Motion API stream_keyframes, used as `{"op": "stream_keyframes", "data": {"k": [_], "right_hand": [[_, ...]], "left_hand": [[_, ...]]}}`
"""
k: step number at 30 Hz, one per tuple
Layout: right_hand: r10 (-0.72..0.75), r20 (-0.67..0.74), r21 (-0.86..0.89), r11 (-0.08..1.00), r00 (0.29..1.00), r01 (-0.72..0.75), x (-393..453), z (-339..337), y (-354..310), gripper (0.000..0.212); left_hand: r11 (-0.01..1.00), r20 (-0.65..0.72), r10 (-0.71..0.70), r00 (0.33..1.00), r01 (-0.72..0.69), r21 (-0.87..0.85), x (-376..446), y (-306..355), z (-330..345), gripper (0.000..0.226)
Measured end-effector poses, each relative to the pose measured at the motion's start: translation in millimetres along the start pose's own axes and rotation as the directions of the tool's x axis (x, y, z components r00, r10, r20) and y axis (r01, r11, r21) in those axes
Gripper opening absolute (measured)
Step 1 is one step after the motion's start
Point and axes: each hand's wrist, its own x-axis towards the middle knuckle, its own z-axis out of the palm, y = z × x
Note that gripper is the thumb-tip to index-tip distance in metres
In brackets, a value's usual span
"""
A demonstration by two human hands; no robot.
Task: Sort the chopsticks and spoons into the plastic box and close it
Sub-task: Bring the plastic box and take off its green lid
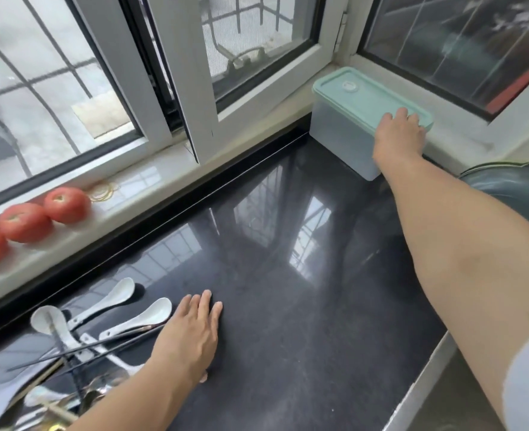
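Right hand is stretched far forward on a nearly straight bare arm, reaching to the box at the back right of the surface. Its palm faces down and its fingers curl over the near end of the green lid, gripping that edge; the thumb is hidden, so how far it wraps under I cannot tell. The lid sits on the box, which stands upright against the window sill, in the corner under the window.

Left hand lies flat on the dark surface at the lower left, fingers straight and close together, pointing away from the person, holding nothing. Its forearm comes in from the bottom edge at a slant.

Just left of that hand lie several white spoons, bowls mostly pointing toward the right, with one bowl turned toward the window. Dark chopsticks lie across the spoon handles, their tips close to the left hand's wrist. Spoons and chopsticks are well apart from the box.

On the sill at the left sit three tomatoes in a row, with rubber bands just beside the nearest one. A dark round pan shows at the right edge behind the right arm.
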Motion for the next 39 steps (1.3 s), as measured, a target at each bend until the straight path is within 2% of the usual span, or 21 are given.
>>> {"op": "stream_keyframes", "data": {"k": [5,9,12,14,15,16,17,18,19,20,21,22,24,26,27,28,30,31,35,37,39], "right_hand": [[-0.115,0.024,0.017,0.993,0.993,0.115,-20,-17,-9,0.038],[-0.124,0.055,0.105,0.987,0.991,0.118,-101,-36,-35,0.032],[-0.159,-0.011,0.181,0.971,0.987,0.159,-197,-49,-52,0.023],[-0.217,-0.018,0.22,0.951,0.976,0.216,-264,-59,-64,0.019],[-0.25,0.002,0.232,0.942,0.968,0.243,-294,-64,-70,0.021],[-0.284,0.033,0.249,0.931,0.958,0.268,-322,-68,-76,0.026],[-0.333,0.071,0.27,0.914,0.94,0.303,-346,-74,-80,0.03],[-0.373,0.095,0.287,0.898,0.923,0.334,-368,-78,-83,0.033],[-0.407,0.114,0.305,0.883,0.907,0.358,-386,-84,-85,0.034],[-0.433,0.131,0.32,0.87,0.892,0.375,-399,-92,-85,0.034],[-0.472,0.131,0.362,0.841,0.872,0.401,-407,-98,-83,0.03],[-0.503,0.087,0.451,0.789,0.86,0.416,-409,-101,-79,0.023],[-0.468,0.072,0.607,0.721,0.881,0.334,-399,-102,-69,0.018],[-0.282,0.041,0.602,0.772,0.958,0.202,-376,-93,-58,0.029],[-0.206,0.086,0.58,0.806,0.975,0.119,-364,-83,-52,0.035],[-0.151,0.229,0.598,0.801,0.962,-0.016,-357,-75,-47,0.041],[-0.159,0.517,0.659,0.701,0.841,-0.272,-352,-64,-41,0.051],[-0.152,0.568,0.681,0.639,0.809,-0.358,-356,-60,-42,0.053],[-0.062,0.52,0.669,0.65,0.852,-0.36,-410,-89,-44,0.054],[-0.052,0.492,0.683,0.641,0.869,-0.349,-449,-115,-47,0.05],[-0.117,0.469,0.728,0.612,0.875,-0.309,-494,-149,-69,0.046]], "left_hand": [[1.0,0.011,-0.003,1.0,0.003,-0.012,-2,-1,-5,0.126],[0.999,-0.005,0.008,1.0,-0.008,-0.039,-9,-7,-11,0.119],[0.983,0.007,-0.02,1.0,0.021,-0.18,-15,-10,-29,0.089],[0.878,0.016,-0.063,0.998,0.063,-0.475,-20,-6,-47,0.056],[0.727,0.011,-0.125,0.992,0.099,-0.679,-22,-2,-55,0.043],[0.478,0.019,-0.203,0.979,0.117,-0.87,-27,6,-63,0.036],[0.155,0.037,-0.271,0.962,0.082,-0.984,-33,14,-71,0.038],[-0.171,0.076,-0.327,0.942,0.02,-0.985,-39,23,-79,0.044],[-0.456,0.14,-0.348,0.927,-0.036,-0.889,-48,31,-85,0.047],[-0.619,0.204,-0.365,0.908,-0.073,-0.782,-54,38,-85,0.047],[-0.694,0.243,-0.382,0.892,-0.103,-0.713,-61,43,-84,0.045],[-0.702,0.259,-0.385,0.886,-0.099,-0.706,-67,47,-80,0.042],[-0.628,0.231,-0.431,0.873,-0.106,-0.771,-74,51,-66,0.042],[-0.56,0.196,-0.468,0.862,-0.118,-0.82,-81,49,-57,0.038],[-0.539,0.17,-0.472,0.865,-0.131,-0.832,-84,49,-55,0.035],[-0.529,0.141,-0.46,0.876,-0.143,-0.836,-90,49,-57,0.032],[-0.511,0.097,-0.411,0.907,-0.141,-0.848,-100,47,-60,0.03],[-0.507,0.087,-0.383,0.92,-0.13,-0.852,-106,47,-62,0.03],[-0.5,0.039,-0.336,0.941,-0.143,-0.854,-152,47,-53,0.037],[-0.488,-0.006,-0.387,0.922,-0.21,-0.847,-194,43,-41,0.036],[-0.431,-0.04,-0.476,0.878,-0.273,-0.86,-250,28,-8,0.034]]}}
